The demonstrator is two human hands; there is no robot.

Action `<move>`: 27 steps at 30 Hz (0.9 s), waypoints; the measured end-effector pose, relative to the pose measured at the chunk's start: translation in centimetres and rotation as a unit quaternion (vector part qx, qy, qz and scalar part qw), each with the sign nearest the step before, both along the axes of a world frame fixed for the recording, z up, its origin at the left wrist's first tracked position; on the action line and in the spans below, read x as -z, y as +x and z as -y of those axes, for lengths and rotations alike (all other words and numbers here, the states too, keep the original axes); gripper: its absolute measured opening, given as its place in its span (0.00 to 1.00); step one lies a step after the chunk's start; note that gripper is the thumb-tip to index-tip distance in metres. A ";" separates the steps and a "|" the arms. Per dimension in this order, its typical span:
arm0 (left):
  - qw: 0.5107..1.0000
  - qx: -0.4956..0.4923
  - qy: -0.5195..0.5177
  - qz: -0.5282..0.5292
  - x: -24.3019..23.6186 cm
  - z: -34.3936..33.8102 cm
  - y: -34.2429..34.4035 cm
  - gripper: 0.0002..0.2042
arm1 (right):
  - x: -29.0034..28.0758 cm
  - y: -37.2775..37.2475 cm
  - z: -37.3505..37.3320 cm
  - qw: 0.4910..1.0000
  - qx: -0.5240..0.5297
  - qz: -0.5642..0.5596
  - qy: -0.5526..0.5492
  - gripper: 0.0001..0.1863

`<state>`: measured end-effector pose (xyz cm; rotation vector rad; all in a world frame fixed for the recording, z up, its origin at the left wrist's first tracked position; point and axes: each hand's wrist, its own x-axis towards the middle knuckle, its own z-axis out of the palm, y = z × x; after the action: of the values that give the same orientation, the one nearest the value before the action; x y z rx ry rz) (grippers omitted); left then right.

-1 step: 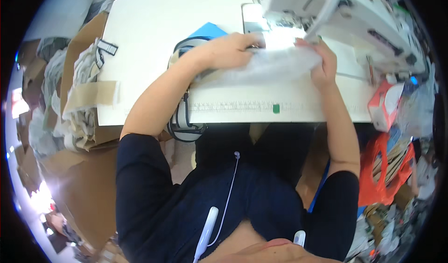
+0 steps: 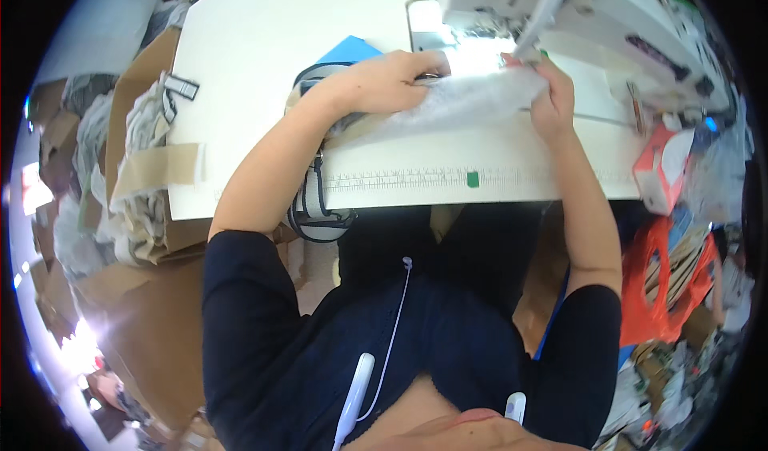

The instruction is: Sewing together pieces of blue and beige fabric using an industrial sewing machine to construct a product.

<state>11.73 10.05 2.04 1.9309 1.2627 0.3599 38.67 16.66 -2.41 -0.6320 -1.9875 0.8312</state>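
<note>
1. Pressing down on a strip of white fabric [image 2: 472, 103], the left hand [image 2: 384, 83] lies flat and palm down on the cloth's left part, its fingers [image 2: 428, 63] stretched toward the sewing machine [image 2: 576, 11] and not curled around anything.
2. The right hand [image 2: 552, 99] holds the right end of the same fabric, its fingers bent over the cloth's edge and pinching it, just beside the brightly lit spot under the machine's head.
3. The white fabric lies on the worktop [image 2: 264, 43] between the two hands, right in front of the machine, with its left end running under the left palm.
4. A blue piece [image 2: 348, 49], flat and angular, lies on the worktop just behind the left wrist.
5. A dark strap with a pale padded part [image 2: 316, 203] runs from under the left forearm over the front edge of the worktop and hangs below it.
6. A printed ruler strip [image 2: 416, 180] runs along the front edge of the worktop, with a small green square [image 2: 473, 180] on it.
7. To the left of the worktop, brown cardboard [image 2: 152, 171] holds a heap of pale cloth pieces [image 2: 144, 131].
8. To the right, a red and white box [image 2: 660, 167] sits near the worktop's corner, and orange bags [image 2: 664, 283] hang below it.
9. A white cable [image 2: 396, 323] hangs down over the person's dark top.
</note>
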 end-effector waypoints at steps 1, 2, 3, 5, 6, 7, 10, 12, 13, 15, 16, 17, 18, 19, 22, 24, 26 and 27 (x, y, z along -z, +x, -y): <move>0.999 0.010 0.026 -0.022 -0.1 0.0 0.0 0.20 | -0.1 -0.8 0.2 0.996 -0.005 -0.055 -0.066 0.18; 0.999 0.012 0.030 -0.029 -1.0 0.2 0.7 0.19 | -0.3 -0.7 0.0 0.989 -0.026 -0.087 -0.115 0.22; 0.999 0.024 0.031 -0.032 -0.5 0.2 1.2 0.19 | -0.6 -0.3 0.3 0.989 -0.015 -0.091 -0.113 0.22; 0.983 -0.067 0.157 -0.073 0.3 0.8 2.0 0.19 | -1.7 0.2 0.8 0.994 -0.026 -0.003 0.109 0.25; 0.977 -0.094 0.173 -0.081 0.5 0.9 2.1 0.17 | -2.0 0.9 1.0 0.988 -0.058 0.025 0.139 0.28; 0.976 -0.096 0.174 -0.084 0.2 0.9 2.1 0.17 | -2.2 1.4 1.7 0.988 -0.060 0.023 0.140 0.28; 0.963 -0.083 0.235 -0.107 -0.4 0.7 1.6 0.16 | -2.7 3.2 3.9 0.980 -0.041 0.143 0.131 0.32; 0.945 -0.061 0.291 -0.138 0.4 0.7 1.4 0.16 | -3.3 3.9 5.2 0.980 -0.034 0.141 0.135 0.31; 0.924 -0.025 0.345 -0.165 0.6 0.8 1.5 0.15 | -3.9 3.7 5.7 0.981 -0.015 0.142 0.134 0.31; 0.913 -0.026 0.365 -0.179 1.0 1.3 1.7 0.15 | -5.3 2.5 6.1 0.975 -0.047 0.128 0.177 0.31; 0.920 -0.034 0.351 -0.173 1.0 1.3 2.0 0.15 | -6.0 1.5 6.6 0.967 -0.066 0.117 0.218 0.31; 0.925 -0.043 0.336 -0.170 1.1 1.2 2.1 0.15 | -5.8 0.1 7.0 0.966 -0.066 0.117 0.219 0.31; 0.925 -0.043 0.336 -0.170 0.9 1.2 2.2 0.15 | -5.4 -1.5 7.4 0.975 -0.036 0.144 0.163 0.31; 0.937 -0.041 0.313 -0.150 0.4 1.2 2.2 0.14 | -5.2 -3.0 7.7 0.980 -0.006 0.169 0.107 0.32; 0.948 -0.029 0.293 -0.117 0.1 0.9 2.3 0.12 | -4.7 -4.7 5.3 0.974 0.036 0.211 0.071 0.26; 0.954 -0.005 0.281 -0.109 0.2 0.5 1.8 0.11 | -4.9 -4.9 4.9 0.951 0.058 0.303 -0.022 0.17; 0.956 0.004 0.264 -0.128 0.1 0.2 1.3 0.12 | -4.2 -4.3 4.5 0.947 0.054 0.311 -0.057 0.14; 0.957 0.019 0.249 -0.147 0.1 0.2 1.1 0.12 | -3.9 -3.9 4.1 0.942 0.057 0.318 -0.093 0.12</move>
<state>12.87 9.85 1.98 2.5064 1.4186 0.4107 34.75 12.51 1.54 -1.2369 -2.4236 0.8144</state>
